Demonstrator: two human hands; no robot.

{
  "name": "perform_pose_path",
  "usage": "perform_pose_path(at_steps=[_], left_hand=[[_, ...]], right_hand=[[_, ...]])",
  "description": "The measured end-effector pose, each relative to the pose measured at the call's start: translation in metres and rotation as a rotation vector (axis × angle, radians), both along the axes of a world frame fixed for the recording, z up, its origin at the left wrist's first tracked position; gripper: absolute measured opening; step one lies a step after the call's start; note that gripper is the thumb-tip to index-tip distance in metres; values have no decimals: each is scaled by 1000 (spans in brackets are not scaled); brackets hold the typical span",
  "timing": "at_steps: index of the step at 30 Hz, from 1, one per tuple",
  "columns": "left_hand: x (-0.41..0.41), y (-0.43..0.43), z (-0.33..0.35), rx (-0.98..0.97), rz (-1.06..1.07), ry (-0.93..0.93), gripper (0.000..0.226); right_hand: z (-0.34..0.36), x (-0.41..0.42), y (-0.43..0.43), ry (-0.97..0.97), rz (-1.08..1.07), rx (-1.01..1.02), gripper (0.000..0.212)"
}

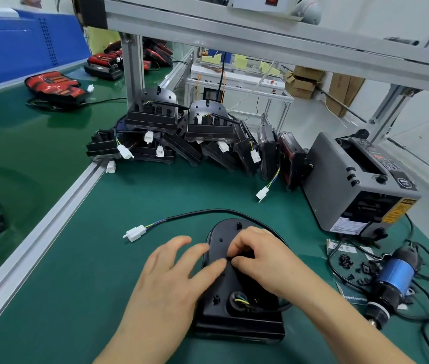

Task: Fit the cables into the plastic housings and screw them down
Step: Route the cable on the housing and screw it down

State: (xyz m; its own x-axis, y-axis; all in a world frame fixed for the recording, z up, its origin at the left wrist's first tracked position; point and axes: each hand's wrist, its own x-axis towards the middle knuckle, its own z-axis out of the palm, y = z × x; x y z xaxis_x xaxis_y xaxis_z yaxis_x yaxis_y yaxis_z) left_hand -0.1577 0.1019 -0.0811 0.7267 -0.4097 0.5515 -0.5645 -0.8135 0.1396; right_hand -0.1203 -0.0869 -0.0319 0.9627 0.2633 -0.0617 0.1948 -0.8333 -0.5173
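A black, rounded plastic housing (pixel 222 320) lies flat on the green matted surface (pixel 90 285), and both hands are on it. The left hand (pixel 179 269) rests its spread, nearly straight fingers on the housing's left edge. The right hand (pixel 258 256) is curled over the housing's middle with its fingertips bunched on something small and dark. Whether it pinches that piece, and what the piece is, cannot be told. A thin black cable (pixel 202 212) arcs beyond the housing's far end to a white plug (pixel 135 233) lying left of the housing. The right hand hides the cable's other run, and coloured wires (pixel 241 301) show in a round hole near the housing's near end. Beyond the housing sits a heap of similar black housings (pixel 181 132). To the right of it are a grey box-shaped machine (pixel 339 174), a blue-bodied electric screwdriver (pixel 394 274) and scattered small black parts (pixel 357 269) too small to identify.
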Motion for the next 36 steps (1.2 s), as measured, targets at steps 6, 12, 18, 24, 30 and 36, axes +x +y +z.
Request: perform_pose_path(at_steps=[6, 12, 18, 24, 30, 36], left_hand=[[3, 1, -8, 88, -15, 6, 63], [0, -4, -13, 77, 14, 21, 61], [0, -5, -5, 58, 47, 43, 60], [5, 2, 4, -38, 249, 483, 44], [-7, -18, 4, -14, 281, 713, 65], [-20, -17, 15, -669, 173, 1039, 57]], right_hand=[[-9, -10, -13, -114, 50, -15, 30], [-20, -32, -32, -263, 92, -141, 33], [-30, -54, -44, -393, -26, -51, 30], [-21, -64, -46, -312, -343, -222, 15], [-18, -58, -33, -84, -343, -269, 35], [-18, -57, -26, -49, -344, -116, 31]])
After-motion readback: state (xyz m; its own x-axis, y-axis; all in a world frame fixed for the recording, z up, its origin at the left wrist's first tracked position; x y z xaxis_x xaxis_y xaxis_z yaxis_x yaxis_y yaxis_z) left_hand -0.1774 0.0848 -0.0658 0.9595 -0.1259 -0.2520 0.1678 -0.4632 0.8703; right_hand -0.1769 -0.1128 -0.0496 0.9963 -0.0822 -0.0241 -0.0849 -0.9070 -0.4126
